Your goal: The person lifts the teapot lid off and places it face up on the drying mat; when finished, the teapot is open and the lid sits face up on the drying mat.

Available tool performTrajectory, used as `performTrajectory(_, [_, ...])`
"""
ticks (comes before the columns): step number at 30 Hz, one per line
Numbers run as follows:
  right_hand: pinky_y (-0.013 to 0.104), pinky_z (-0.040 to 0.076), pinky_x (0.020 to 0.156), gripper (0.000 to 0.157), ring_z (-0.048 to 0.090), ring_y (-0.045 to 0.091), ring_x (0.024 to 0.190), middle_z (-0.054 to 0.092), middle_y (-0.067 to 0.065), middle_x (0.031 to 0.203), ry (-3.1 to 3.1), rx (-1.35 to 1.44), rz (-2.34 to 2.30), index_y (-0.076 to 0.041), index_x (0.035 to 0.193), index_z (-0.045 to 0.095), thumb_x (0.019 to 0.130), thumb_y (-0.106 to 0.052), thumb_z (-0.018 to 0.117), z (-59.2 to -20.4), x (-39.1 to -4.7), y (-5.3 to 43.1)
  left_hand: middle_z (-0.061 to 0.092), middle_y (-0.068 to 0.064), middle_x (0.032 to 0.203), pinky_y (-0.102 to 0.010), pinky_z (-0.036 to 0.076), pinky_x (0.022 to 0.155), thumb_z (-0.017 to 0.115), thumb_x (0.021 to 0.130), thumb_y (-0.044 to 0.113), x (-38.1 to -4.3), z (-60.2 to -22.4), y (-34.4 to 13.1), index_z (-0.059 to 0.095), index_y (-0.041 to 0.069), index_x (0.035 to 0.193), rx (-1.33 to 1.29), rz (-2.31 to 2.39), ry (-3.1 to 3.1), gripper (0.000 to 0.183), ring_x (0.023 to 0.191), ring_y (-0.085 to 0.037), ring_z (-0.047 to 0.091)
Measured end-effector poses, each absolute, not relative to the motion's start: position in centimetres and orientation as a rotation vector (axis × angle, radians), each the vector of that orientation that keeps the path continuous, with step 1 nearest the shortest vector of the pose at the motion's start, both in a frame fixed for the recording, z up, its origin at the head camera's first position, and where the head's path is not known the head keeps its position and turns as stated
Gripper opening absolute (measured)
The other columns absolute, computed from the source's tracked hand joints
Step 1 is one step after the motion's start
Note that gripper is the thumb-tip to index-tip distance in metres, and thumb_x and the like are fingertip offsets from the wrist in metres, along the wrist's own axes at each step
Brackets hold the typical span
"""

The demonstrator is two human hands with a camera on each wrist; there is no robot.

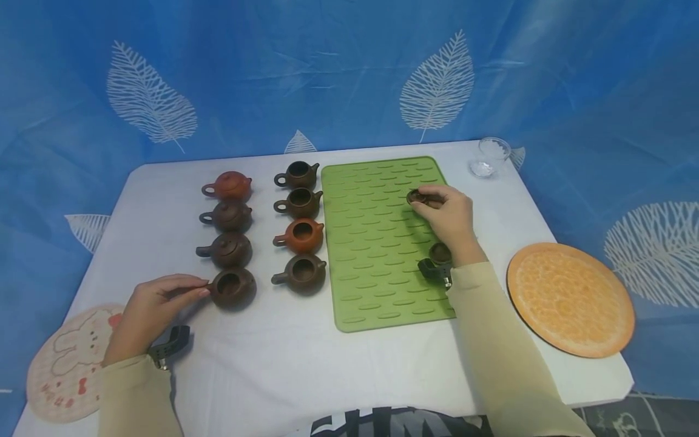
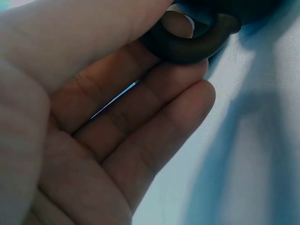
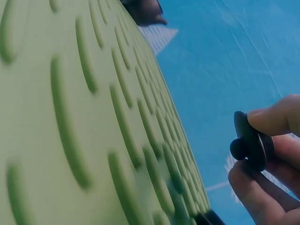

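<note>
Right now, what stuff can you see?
Lidded teapots: 3, one reddish, two brown, left column
Open teapots: 5, one reddish, four brown, both columns
Ribbed mat: 1, green, middle
Lid: 1, dark, above mat
Round piece: 1, dark, mat's right, maybe lid
Cup: 1, clear, far right
Bunny mat: 1, pink, left
Round mat: 1, orange, right
Table: 1, white, central
Leaf cloth: 1, blue, behind
Patterned cloth: 1, black-and-white, bottom
Sleeves: 2, cream, lower sides
Wrist cameras: 2, black, by sleeves
Left hand: 1, pinching teapot handle
Right hand: 1, holding lid
</note>
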State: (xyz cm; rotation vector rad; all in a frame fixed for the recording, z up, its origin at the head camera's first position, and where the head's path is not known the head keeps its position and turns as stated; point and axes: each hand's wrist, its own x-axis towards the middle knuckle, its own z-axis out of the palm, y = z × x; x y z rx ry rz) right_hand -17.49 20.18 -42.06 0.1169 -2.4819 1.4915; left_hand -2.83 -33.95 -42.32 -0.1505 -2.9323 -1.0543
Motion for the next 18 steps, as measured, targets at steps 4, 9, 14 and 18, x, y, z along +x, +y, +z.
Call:
performTrajectory(4, [0.031, 0.059, 0.087, 0.032, 0.074, 0.031, 0.101, 0.074, 0.016, 0.118, -2.52, 0.11, 1.378, 0.001, 0.118, 0.078, 0.089, -0.009, 0.087, -41.9, -17.3, 21.3, 0.078, -0.004, 0.109, -0.004, 0.043, 0.084, 0.087, 0.091, 0.024, -2.7, -42.5, -34.0, 0.084, 0.015, 0.107, -0.129, -1.048, -2.939, 0.019, 0.1, 0.016, 0.056])
performTrajectory(9, [0.041, 0.059, 0.089, 0.032, 0.075, 0.03, 0.099, 0.075, 0.014, 0.115, -2.586, 0.105, 1.241, -0.002, 0.115, 0.08, 0.087, -0.012, 0.09, -41.8, -17.0, 22.4, 0.078, -0.004, 0.11, -0.004, 0.043, 0.084, 0.087, 0.09, 0.024, -2.7, -42.6, -34.1, 0.084, 0.015, 0.108, -0.119, -1.05, -2.947, 0.02, 0.102, 0.013, 0.058])
performTrajectory(14, [0.051, 0.053, 0.098, 0.032, 0.07, 0.036, 0.108, 0.075, 0.018, 0.115, -2.656, 0.159, 1.074, 0.0, 0.112, 0.08, 0.085, -0.013, 0.091, -41.8, -16.5, 23.3, 0.078, -0.003, 0.109, -0.004, 0.043, 0.084, 0.087, 0.09, 0.02, -2.7, -42.7, -34.0, 0.083, 0.015, 0.106, -0.144, -1.055, -2.923, 0.018, 0.101, 0.015, 0.057])
performTrajectory(18, [0.054, 0.049, 0.104, 0.033, 0.068, 0.039, 0.113, 0.075, 0.02, 0.116, -2.704, 0.207, 0.981, 0.001, 0.112, 0.08, 0.085, -0.013, 0.091, -41.9, -16.3, 23.7, 0.078, -0.003, 0.108, -0.004, 0.043, 0.084, 0.087, 0.09, 0.02, -2.7, -42.7, -33.9, 0.083, 0.014, 0.106, -0.146, -1.05, -2.921, 0.017, 0.101, 0.016, 0.056])
